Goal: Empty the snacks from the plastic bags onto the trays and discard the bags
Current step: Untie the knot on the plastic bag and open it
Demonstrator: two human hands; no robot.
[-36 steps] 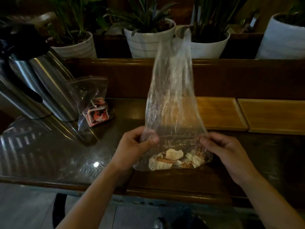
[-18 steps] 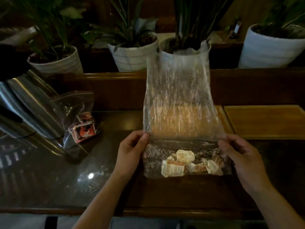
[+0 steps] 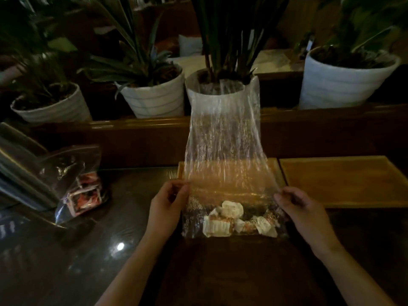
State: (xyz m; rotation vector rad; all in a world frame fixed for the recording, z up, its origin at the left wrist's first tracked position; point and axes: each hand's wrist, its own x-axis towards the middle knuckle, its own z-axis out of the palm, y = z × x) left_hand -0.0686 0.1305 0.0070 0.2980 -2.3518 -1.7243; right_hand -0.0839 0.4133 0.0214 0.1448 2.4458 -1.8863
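A clear plastic bag (image 3: 223, 138) stands upright in front of me, stretched flat between my hands. My left hand (image 3: 165, 208) pinches its left edge and my right hand (image 3: 302, 213) pinches its right edge. Several pale wrapped snacks (image 3: 234, 219) lie at the bottom of the bag, which rests on the dark table (image 3: 88, 250). Behind the bag lie two wooden trays side by side: the left tray (image 3: 274, 171) is mostly hidden by the bag, the right tray (image 3: 344, 180) is bare. A second clear bag (image 3: 72, 173) with red-and-white packets (image 3: 85, 196) sits at the left.
Shiny metal jugs (image 3: 19, 173) lean at the far left beside the second bag. A wooden ledge (image 3: 132, 124) runs behind the table, with several white plant pots (image 3: 154, 98) on it. The table's near edge is below my forearms.
The bag has been spread wider and flatter between my hands. The view has tilted up, showing more of the plants.
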